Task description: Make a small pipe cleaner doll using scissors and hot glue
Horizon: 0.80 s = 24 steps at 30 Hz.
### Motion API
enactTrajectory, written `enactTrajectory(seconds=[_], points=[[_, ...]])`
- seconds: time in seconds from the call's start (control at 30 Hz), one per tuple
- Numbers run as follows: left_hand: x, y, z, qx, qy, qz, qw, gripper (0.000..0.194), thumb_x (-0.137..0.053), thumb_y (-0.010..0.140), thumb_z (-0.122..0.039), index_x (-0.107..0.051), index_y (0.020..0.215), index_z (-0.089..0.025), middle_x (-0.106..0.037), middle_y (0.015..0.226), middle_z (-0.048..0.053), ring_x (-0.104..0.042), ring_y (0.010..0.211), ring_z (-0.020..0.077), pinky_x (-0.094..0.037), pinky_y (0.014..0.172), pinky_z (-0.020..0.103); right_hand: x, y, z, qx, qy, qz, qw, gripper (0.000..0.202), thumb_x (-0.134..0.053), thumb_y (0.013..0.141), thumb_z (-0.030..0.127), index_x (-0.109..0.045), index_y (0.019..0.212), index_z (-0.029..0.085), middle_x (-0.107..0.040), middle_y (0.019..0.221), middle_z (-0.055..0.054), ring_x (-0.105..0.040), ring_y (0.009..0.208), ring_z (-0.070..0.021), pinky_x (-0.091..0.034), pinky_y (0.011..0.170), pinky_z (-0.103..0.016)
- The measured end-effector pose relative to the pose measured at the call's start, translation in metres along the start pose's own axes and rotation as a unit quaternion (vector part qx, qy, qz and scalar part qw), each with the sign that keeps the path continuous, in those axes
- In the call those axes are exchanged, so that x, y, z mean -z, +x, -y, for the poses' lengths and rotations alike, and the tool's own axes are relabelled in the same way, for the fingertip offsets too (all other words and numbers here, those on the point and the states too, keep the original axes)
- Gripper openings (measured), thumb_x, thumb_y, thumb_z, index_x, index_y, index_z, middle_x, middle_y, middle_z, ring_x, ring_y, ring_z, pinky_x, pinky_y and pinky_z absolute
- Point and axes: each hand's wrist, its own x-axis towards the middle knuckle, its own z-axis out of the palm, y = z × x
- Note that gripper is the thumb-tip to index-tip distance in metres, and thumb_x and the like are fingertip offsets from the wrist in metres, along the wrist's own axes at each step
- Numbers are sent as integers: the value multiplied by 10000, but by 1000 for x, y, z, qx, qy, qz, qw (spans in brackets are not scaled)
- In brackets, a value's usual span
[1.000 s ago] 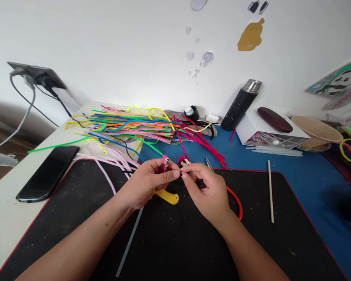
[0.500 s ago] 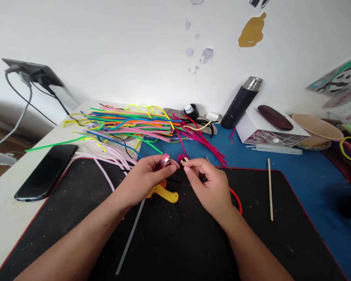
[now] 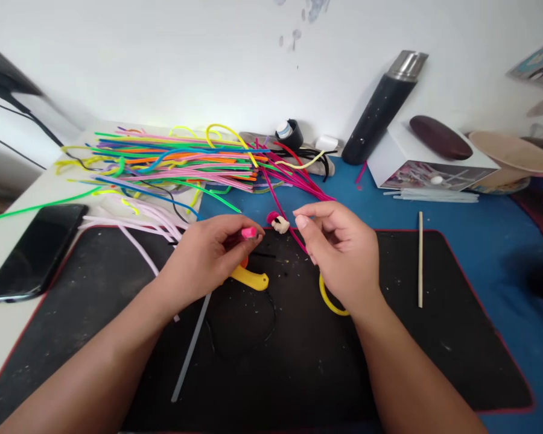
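Observation:
My left hand [image 3: 212, 247] is closed around a small pink piece [image 3: 248, 232], whose bright end sticks out between thumb and fingers. Just beyond its fingertips, a small pink and cream figure [image 3: 279, 222] lies at the back edge of the black mat [image 3: 298, 367]. To the right of that figure is my right hand [image 3: 339, 247], its thumb and index finger close together; what they hold, if anything, is too small to tell. Below my left hand are a yellow handle [image 3: 252, 279] and a translucent stick [image 3: 190, 349]. A yellow ring-shaped handle [image 3: 329, 299] shows beside my right hand.
Many coloured pipe cleaners [image 3: 176, 163] lie along the back left. A black phone [image 3: 36, 247] is at far left. Behind stand a black bottle [image 3: 380, 114] and a white box [image 3: 398, 150]. A thin wooden stick [image 3: 420, 259] lies on the right.
The small pink and cream figure now lies apart from my right hand, which was pinching it. My right hand has moved slightly right, and the pink piece in my left hand is turned. The view has tilted down.

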Motion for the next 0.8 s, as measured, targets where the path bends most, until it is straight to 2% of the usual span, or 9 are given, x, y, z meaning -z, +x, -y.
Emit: enactTrajectory(seconds=[0.1, 0.2, 0.27, 0.33, 0.53, 0.63, 0.7, 0.8], points=[[-5, -3, -1, -83, 37, 79, 993, 165, -685, 982, -311, -831, 997, -236, -801, 880, 44, -702, 756, 195, -459, 725, 280, 2, 2, -2, -3, 15, -14, 1000, 127, -745, 1031, 343, -767, 1025, 218, -588, 599, 74, -511, 481, -97, -454, 497, -235], [-9, -7, -7, -170, 106, 188, 961, 207, -651, 957, -229, -834, 1053, -250, -796, 848, 58, -703, 743, 215, -438, 689, 313, 3, 3, -3, -3, 33, -23, 999, 96, -743, 1031, 304, -764, 1022, 211, -595, 608, 73, -510, 487, -92, -446, 495, -231], [-10, -11, -12, -215, 164, 229, 935, 258, -636, 931, -178, -822, 1099, -242, -780, 812, 59, -691, 724, 232, -418, 651, 336, 2, 3, -3, 0, 43, -20, 999, 74, -741, 1028, 279, -762, 1009, 210, -578, 594, 77, -500, 487, -93, -433, 491, -231], [-11, -14, -15, -241, 216, 245, 914, 288, -617, 907, -123, -806, 1101, -223, -779, 817, 56, -696, 737, 246, -429, 647, 353, 1, 3, -2, 4, 51, -13, 999, 64, -740, 1024, 261, -763, 995, 208, -568, 588, 77, -490, 494, -94, -420, 491, -235], [-17, -19, -15, -244, 290, 271, 885, 162, -685, 870, -138, -772, 983, -212, -794, 823, 41, -728, 754, 262, -503, 683, 377, -1, 1, -3, 8, 57, -1, 998, 78, -738, 1024, 273, -772, 986, 215, -536, 589, 79, -447, 501, -97, -388, 500, -252], [-14, -19, -17, -244, 274, 269, 890, 164, -672, 915, -155, -771, 1034, -208, -788, 833, 39, -722, 740, 253, -514, 679, 380, -2, 1, -4, 8, 53, 2, 999, 69, -740, 1023, 269, -769, 986, 219, -533, 595, 77, -445, 500, -100, -380, 499, -258], [-7, -18, -19, -234, 244, 226, 914, 214, -622, 987, -173, -756, 1150, -207, -787, 894, 44, -726, 784, 239, -519, 692, 367, -3, 0, -5, 9, 53, 2, 999, 66, -745, 1022, 272, -769, 990, 220, -527, 595, 77, -445, 501, -101, -381, 502, -258], [8, -12, -19, -197, 205, 123, 951, 283, -539, 1083, -243, -680, 1326, -206, -780, 1092, 79, -730, 998, 240, -550, 861, 358, -4, -2, -6, 11, 54, 3, 998, 89, -742, 1029, 298, -772, 998, 220, -548, 614, 67, -461, 523, -107, -389, 516, -259]])
